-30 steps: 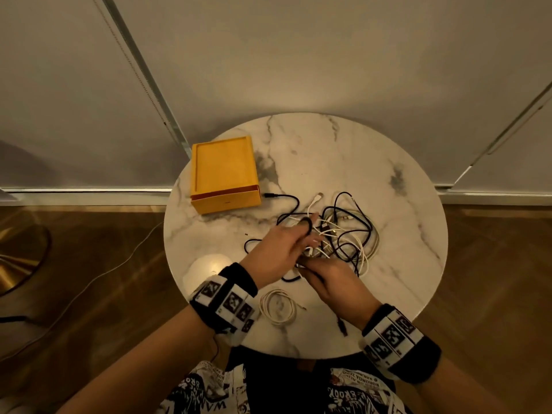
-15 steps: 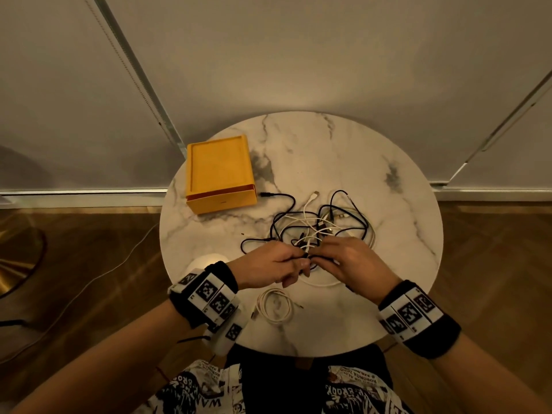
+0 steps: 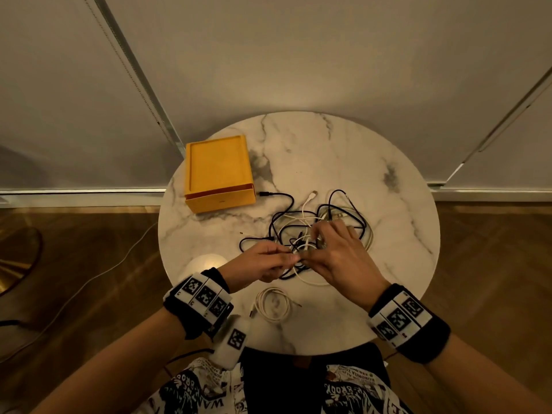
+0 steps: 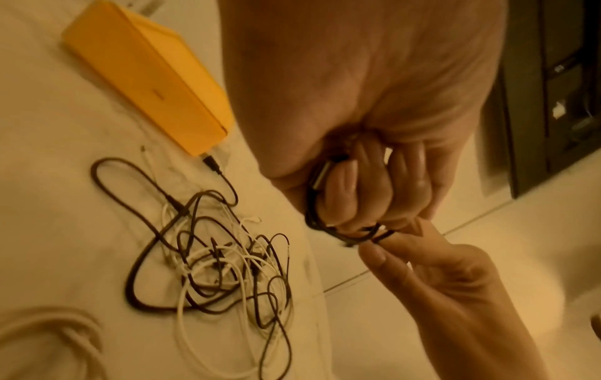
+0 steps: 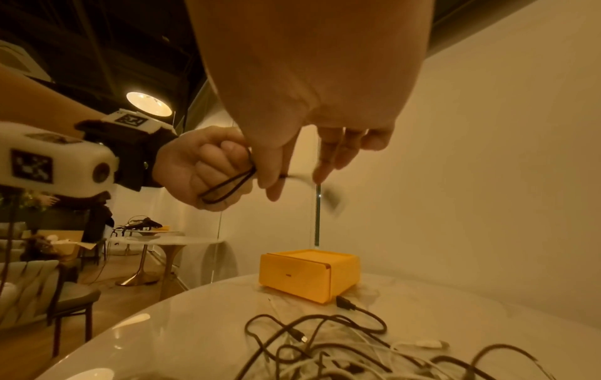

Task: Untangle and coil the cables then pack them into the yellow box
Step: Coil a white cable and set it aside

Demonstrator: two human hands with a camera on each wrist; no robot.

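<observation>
A tangle of black and white cables [image 3: 322, 222] lies on the round marble table [image 3: 388, 234], right of the closed yellow box [image 3: 219, 171]. My left hand [image 3: 291, 258] is curled round small loops of a black cable [image 4: 328, 221], held just above the near side of the tangle. My right hand [image 3: 310, 249] meets it fingertip to fingertip and pinches the same black cable [image 5: 227, 185] between thumb and finger. The left fist [image 5: 208, 169] shows the loop across its knuckles. The yellow box [image 5: 305, 272] stands beyond the tangle [image 5: 357, 354].
A coiled white cable [image 3: 273, 303] lies near the table's front edge, between my wrists. A black plug [image 3: 264, 193] lies beside the box's front right corner. The table stands against a pale wall; wooden floor and a loose white cord [image 3: 89, 282] lie to the left.
My left hand drew back off the tangle toward the near left, and my right hand came up to meet it. Both now hold the black cable at the tangle's front.
</observation>
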